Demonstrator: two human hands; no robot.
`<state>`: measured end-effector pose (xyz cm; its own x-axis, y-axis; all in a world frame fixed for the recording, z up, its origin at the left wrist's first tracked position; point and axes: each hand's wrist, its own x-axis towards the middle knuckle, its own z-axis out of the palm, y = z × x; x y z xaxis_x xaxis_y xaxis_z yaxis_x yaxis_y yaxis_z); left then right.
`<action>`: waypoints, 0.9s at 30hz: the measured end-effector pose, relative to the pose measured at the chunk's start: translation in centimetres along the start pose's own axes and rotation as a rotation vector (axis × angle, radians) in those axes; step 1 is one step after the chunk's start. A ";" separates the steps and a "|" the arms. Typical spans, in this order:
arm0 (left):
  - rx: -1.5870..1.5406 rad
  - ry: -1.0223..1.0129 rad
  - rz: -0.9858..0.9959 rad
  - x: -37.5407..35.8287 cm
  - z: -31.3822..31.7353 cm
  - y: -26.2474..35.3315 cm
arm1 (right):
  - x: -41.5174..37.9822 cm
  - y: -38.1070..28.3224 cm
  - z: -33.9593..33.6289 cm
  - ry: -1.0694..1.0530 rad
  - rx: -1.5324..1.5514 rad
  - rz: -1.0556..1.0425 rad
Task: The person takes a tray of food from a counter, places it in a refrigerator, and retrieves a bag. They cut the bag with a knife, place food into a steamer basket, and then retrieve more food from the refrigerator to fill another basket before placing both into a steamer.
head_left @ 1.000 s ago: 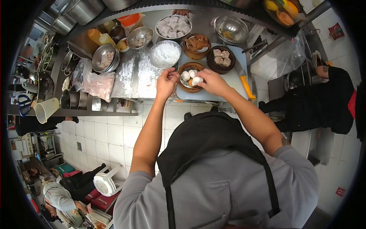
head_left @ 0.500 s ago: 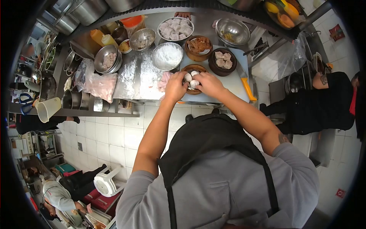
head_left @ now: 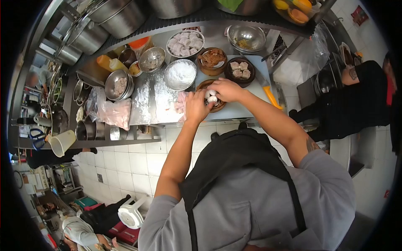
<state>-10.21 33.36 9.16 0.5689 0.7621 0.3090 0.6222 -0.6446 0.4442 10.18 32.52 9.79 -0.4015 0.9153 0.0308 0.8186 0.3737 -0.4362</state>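
Two hands, one basket – light fingertips matter

Just above the frame's centre, the left hand (head_left: 197,107) and right hand (head_left: 228,88) meet over the small bamboo basket (head_left: 218,109), where the white pieces (head_left: 212,98) sit close together. Each hand's fingers bend inward, near one another; whether any tips clamp a piece, I cannot tell. Good handling probably calls for soft, even pressure from both sides – squeezing could dent or shift a neighbour. Right of centre, the knife's yellow handle (head_left: 271,97) lies well clear of the fingers. Farther up, the dark basket (head_left: 251,78) stands near the right wrist.
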 end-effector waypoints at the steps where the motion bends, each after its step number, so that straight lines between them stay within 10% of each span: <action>1: -0.024 -0.023 -0.018 0.0 -0.1 0.1 | 0.0 0.1 0.0 -0.002 -0.006 0.002; 9: -0.335 0.086 -0.133 -1.4 0.3 -2.5 | -2.9 0.4 -1.1 0.394 0.205 0.172; 13: -0.498 0.020 -0.623 -3.2 -1.0 -2.8 | -8.8 5.0 0.9 0.634 0.459 0.686; 18: -0.498 -0.038 -0.614 -2.7 3.2 -5.6 | -9.5 6.8 1.1 0.727 0.996 1.117; 27: -0.313 -0.075 -0.603 -0.6 2.0 -3.6 | -6.4 7.1 0.8 0.675 1.176 1.206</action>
<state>-11.68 35.12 5.71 0.2150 0.9689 -0.1229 0.6639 -0.0527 0.7460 18.26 29.16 5.76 0.5893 0.5829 -0.5595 -0.3025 -0.4829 -0.8217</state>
